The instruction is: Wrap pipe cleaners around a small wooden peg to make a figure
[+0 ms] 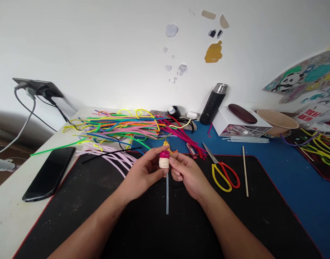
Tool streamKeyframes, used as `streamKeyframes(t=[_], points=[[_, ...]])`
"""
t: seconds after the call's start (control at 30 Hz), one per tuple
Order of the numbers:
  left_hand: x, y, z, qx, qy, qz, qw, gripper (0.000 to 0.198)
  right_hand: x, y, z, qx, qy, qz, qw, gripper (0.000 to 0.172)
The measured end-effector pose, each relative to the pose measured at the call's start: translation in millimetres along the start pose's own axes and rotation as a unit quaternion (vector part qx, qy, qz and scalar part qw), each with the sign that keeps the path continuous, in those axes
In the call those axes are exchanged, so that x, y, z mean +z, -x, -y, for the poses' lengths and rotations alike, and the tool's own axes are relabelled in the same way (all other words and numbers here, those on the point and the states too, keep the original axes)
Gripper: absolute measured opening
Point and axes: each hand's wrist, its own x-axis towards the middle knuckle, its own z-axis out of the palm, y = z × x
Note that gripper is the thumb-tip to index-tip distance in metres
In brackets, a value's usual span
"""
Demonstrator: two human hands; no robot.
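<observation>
A small wound figure [164,162], apparently made of pipe cleaners, is held upright above the mat, cream below, magenta in the middle and yellow on top. My left hand [145,171] grips it from the left, thumb at its base and index finger near its top. From the right, my right hand [185,171] pinches its side with thumb and fingertips. A bit of orange shows by the right fingers; whether it belongs to the figure I cannot tell. Beneath the hands, a translucent glue stick [167,196] points toward me, its far end hidden by the fingers.
Colourful pipe cleaners [124,124] lie heaped at the back left, near a black phone [50,174]. Right of my hands are scissors [221,171] and a wooden stick [245,171] on the black mat [138,230]. A dark flask [213,104] and a white box [226,120] stand behind.
</observation>
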Motion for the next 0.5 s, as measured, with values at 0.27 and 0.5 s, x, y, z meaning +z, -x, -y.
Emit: streamKeyframes(t=[0.27, 0.5], points=[[2.4, -0.5, -0.1, 0.018, -0.043, -0.033, 0.998, 0.048, 1.4, -0.9, -1.6, -0.007, 0.009, 0.002, 1.0, 0.041], [0.2, -1.6, -5.2, 0.011, -0.016, -0.042, 0.999, 0.051, -0.1, -0.3, 0.7, -0.016, -0.002, -0.016, 1.0, 0.042]])
